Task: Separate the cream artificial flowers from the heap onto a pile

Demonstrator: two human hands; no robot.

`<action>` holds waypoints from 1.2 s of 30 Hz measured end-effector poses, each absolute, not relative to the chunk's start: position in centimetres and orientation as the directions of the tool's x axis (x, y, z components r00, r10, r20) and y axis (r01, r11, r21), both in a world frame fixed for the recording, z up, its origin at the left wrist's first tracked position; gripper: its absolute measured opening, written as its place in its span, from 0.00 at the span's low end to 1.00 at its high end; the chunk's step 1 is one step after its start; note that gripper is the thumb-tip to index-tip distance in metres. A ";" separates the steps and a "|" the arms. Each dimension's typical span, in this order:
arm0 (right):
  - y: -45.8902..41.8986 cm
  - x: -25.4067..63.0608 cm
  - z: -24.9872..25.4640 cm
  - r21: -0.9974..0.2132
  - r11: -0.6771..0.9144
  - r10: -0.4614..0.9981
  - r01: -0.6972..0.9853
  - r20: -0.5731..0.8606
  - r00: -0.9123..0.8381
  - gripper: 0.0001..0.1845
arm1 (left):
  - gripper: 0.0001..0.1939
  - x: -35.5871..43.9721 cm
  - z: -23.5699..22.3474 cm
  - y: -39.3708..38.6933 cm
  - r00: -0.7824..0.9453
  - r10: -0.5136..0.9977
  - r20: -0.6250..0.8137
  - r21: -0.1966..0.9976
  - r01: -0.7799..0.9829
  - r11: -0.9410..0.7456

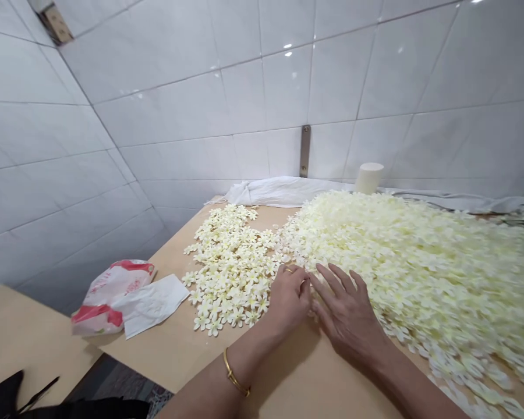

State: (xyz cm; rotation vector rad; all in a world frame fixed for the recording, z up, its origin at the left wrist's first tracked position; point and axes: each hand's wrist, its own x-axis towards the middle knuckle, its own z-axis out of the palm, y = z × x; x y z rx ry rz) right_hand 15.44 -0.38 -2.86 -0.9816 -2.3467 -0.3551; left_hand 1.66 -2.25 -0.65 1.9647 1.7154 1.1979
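My left hand [290, 297] is closed, its fingers curled inward and its fingertips near the right hand's. A ring and a gold bangle [233, 372] are on that arm. Whatever its fingers hold, if anything, is hidden. Close beside it, my right hand [349, 308] has its fingers stretched forward and apart, with the index fingertip by the left hand. A spread of pale yellow artificial flower heads [231, 262] lies left of my hands. The big heap of similar white-yellow flower heads [410, 250] reaches along the right, touching the area by my right fingers.
On the tan tabletop [283, 384], a red-and-white tissue pack [109, 297] with a tissue [155, 302] pulled out sits at left. A cream cylinder [369, 177] and white cloth [279, 191] line the tiled wall. Another board [21, 331] is at far left.
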 end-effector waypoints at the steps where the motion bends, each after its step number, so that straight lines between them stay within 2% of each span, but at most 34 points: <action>1: -0.3 15.3 -3.3 0.054 0.707 0.557 0.705 0.572 -0.602 0.21 | 0.11 1.2 -0.3 -2.4 -0.005 0.910 0.415 0.586 0.767 -0.262; 3: 0.2 15.1 -4.0 0.096 0.701 0.558 0.706 0.544 -0.627 0.23 | 0.09 -0.1 0.4 -2.8 0.070 0.897 0.436 0.443 0.851 -0.282; 5: 1.0 15.0 -4.4 0.129 0.673 0.573 0.728 0.533 -0.623 0.23 | 0.08 -1.5 0.8 -3.1 0.111 0.890 0.443 0.365 0.884 -0.292; 10: 3.4 15.6 -4.2 0.187 0.599 0.605 0.779 0.532 -0.593 0.22 | 0.09 -4.8 1.5 -2.4 0.027 0.936 0.351 0.315 0.938 -0.145; 14: 4.8 15.8 -3.7 0.201 0.565 0.624 0.801 0.531 -0.573 0.21 | 0.18 -6.0 1.7 0.0 -0.001 0.976 0.217 0.262 0.963 -0.058; 18: 5.3 15.6 -3.5 0.216 0.545 0.638 0.810 0.520 -0.568 0.20 | 0.28 -5.4 1.3 2.4 0.023 0.999 0.025 0.158 0.987 -0.027; 21: 5.3 15.5 -3.6 0.209 0.538 0.643 0.816 0.524 -0.558 0.20 | 0.29 -4.1 0.7 3.5 0.068 0.997 -0.023 0.094 0.993 -0.066; 24: 5.0 15.5 -3.6 0.196 0.542 0.645 0.817 0.526 -0.554 0.22 | 0.28 -2.7 0.3 4.0 0.125 0.992 0.003 0.092 0.988 -0.125; 26: 4.8 15.5 -3.5 0.193 0.552 0.644 0.811 0.519 -0.562 0.24 | 0.27 -2.4 0.3 4.3 0.144 0.989 0.017 0.140 0.980 -0.145; 30: 4.2 15.6 -2.6 0.191 0.569 0.637 0.800 0.512 -0.576 0.24 | 0.19 -3.6 0.8 4.9 0.102 0.993 0.061 0.234 0.966 -0.114; 36: 3.5 15.0 -1.5 0.211 0.593 0.588 0.777 0.546 -0.597 0.19 | 0.13 -5.7 1.8 5.1 0.077 0.988 0.133 0.197 0.975 -0.103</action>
